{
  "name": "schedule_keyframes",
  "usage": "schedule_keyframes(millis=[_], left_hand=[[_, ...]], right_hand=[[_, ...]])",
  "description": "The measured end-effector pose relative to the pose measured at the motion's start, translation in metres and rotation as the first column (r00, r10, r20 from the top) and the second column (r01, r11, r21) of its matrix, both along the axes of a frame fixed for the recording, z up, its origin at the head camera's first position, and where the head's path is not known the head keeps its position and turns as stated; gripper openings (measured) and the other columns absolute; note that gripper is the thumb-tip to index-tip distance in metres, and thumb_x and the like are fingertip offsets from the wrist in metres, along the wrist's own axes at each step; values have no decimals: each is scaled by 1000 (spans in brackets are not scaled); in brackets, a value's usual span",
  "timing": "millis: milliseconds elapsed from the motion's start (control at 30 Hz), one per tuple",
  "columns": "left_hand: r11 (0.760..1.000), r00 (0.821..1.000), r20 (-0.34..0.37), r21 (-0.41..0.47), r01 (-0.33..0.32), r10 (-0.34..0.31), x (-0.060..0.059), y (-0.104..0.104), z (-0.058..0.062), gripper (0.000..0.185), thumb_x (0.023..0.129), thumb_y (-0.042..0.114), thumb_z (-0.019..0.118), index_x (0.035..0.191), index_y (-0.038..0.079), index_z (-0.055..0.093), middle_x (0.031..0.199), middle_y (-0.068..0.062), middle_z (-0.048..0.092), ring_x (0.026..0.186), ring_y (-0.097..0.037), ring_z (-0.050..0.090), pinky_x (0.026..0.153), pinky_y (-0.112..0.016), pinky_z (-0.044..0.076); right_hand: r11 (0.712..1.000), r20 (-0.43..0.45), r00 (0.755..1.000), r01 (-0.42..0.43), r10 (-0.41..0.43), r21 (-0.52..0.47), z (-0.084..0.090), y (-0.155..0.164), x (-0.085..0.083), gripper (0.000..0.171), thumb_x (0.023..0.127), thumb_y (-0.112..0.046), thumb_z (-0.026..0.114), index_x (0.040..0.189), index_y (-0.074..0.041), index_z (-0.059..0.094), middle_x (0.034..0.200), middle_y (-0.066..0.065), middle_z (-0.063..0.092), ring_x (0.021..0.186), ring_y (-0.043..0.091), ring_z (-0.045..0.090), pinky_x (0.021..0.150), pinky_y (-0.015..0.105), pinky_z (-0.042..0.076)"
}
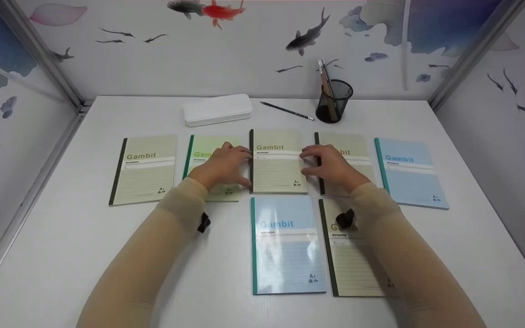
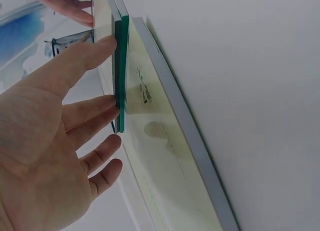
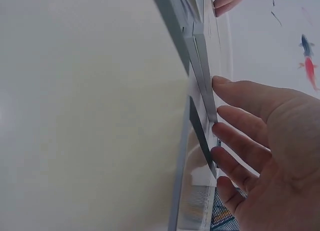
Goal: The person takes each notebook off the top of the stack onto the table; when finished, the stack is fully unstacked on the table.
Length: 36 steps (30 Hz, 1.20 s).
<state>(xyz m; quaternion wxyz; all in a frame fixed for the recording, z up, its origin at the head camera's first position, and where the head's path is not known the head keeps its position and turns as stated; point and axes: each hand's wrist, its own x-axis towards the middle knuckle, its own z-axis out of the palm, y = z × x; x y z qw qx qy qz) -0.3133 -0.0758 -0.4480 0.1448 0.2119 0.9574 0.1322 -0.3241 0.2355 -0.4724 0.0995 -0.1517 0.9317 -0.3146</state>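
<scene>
Seven thin paper notebooks lie on the white table (image 1: 84,237), five in a back row and two in front. At the far left of the row is a pale green notebook with a dark spine (image 1: 144,169), untouched. Next to it is a light green notebook with a teal spine (image 1: 198,152), and the left hand (image 1: 223,166) rests flat on top of it, fingers straight and slightly spread, their tips against the left edge of the middle notebook. That middle pale green notebook with a black spine (image 1: 277,161) lies flat between the two hands. The right hand (image 1: 331,167) lies on a fourth pale green notebook with a dark spine (image 1: 358,152), fingers straight and relaxed, tips touching the middle notebook's right edge. Neither hand curls round anything; both only press on the edges. At the far right of the row is a light blue notebook with a teal spine (image 1: 410,173). In front, near the person, a glossy blue notebook (image 1: 287,246) lies just beside another pale green notebook (image 1: 358,269), partly under the right sleeve. Behind the row are a white rectangular case (image 1: 218,109), a loose dark pencil (image 1: 286,110) and a black mesh pen cup (image 1: 334,101).
</scene>
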Motion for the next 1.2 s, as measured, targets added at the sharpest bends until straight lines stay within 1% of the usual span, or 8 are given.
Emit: schedule_keyframes(millis=[167, 267, 400, 567, 800, 967, 1067, 1200], left_hand=[[999, 1000, 19, 38, -18, 18, -2, 0, 0, 75, 83, 41, 86, 148, 16, 57, 159, 0, 48, 140, -28, 38, 119, -48, 34], [997, 999, 20, 57, -46, 45, -4, 0, -2, 72, 86, 42, 84, 147, 14, 58, 156, -3, 49, 140, -28, 38, 121, -48, 33], [996, 996, -25, 44, -80, 82, -7, 2, -6, 68, 90, 47, 78, 144, 10, 60, 150, -8, 52, 138, -29, 39, 120, -48, 34], [993, 992, -66, 53, -104, 107, -9, 5, -13, 65, 91, 51, 75, 141, 11, 64, 148, -7, 52, 137, -29, 38, 118, -46, 34], [980, 987, 4, 126, -157, 158, -5, 11, -17, 74, 90, 50, 75, 146, 5, 57, 152, -12, 46, 137, -32, 34, 118, -47, 34], [974, 985, 1, 154, -169, 171, -1, 14, -17, 77, 89, 48, 77, 146, 1, 56, 154, -14, 45, 139, -33, 34, 119, -46, 35], [954, 979, 43, 221, -205, 200, 0, 13, -15, 77, 89, 45, 78, 148, 1, 53, 156, -13, 42, 142, -32, 32, 121, -45, 35], [890, 959, 144, 359, -282, 245, -2, 10, -12, 70, 93, 36, 75, 150, 4, 51, 154, -12, 45, 141, -28, 38, 120, -43, 38]], right_hand=[[999, -7, 1000, 10, -10, 53, 4, -3, 0, 44, 90, -22, 81, 132, -11, 71, 158, 3, 50, 148, 33, 37, 124, 57, 23], [998, 11, 1000, 11, -12, 55, 5, -4, 0, 45, 90, -21, 81, 133, -11, 70, 157, 3, 51, 148, 33, 38, 125, 58, 20], [998, 9, 1000, -12, 12, 58, 6, -5, -1, 47, 91, -20, 81, 134, -9, 68, 157, 6, 52, 149, 35, 38, 125, 62, 15], [997, 9, 1000, -21, 21, 74, 6, -4, -3, 47, 91, -22, 81, 135, -10, 68, 157, 5, 52, 150, 34, 38, 124, 64, 12], [996, 21, 1000, -9, 7, 89, 7, -4, -2, 47, 91, -23, 80, 135, -11, 68, 158, 4, 50, 152, 34, 36, 124, 68, 7], [997, 16, 1000, -15, 14, 73, 6, -5, -3, 47, 91, -21, 81, 134, -10, 69, 158, 5, 51, 152, 33, 36, 125, 67, 8], [998, 9, 1000, -17, 17, 66, 7, -6, -2, 46, 90, -20, 82, 133, -8, 69, 156, 6, 52, 151, 33, 37, 125, 65, 11], [998, 16, 1000, -11, 10, 63, 7, -4, -3, 46, 90, -20, 82, 133, -9, 69, 156, 5, 52, 151, 33, 37, 125, 65, 10]])
